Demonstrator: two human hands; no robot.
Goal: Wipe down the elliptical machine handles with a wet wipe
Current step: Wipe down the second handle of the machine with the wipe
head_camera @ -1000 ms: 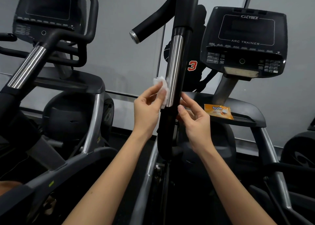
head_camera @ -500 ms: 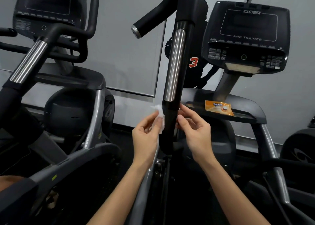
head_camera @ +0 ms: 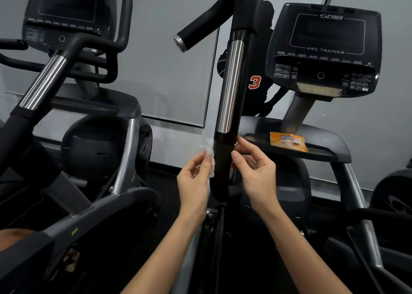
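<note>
Lying beyond the handle [head_camera: 229, 88], orange packet [head_camera: 287, 141] on shelf [head_camera: 326, 137]

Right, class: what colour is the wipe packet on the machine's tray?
The wipe packet is orange with white lettering; head view.

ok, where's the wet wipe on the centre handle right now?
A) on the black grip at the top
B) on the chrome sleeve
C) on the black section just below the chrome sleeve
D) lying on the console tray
C: the left hand holds the white wet wipe against the left side of the handle, on its black part just under the lower end of the chrome sleeve.
</note>
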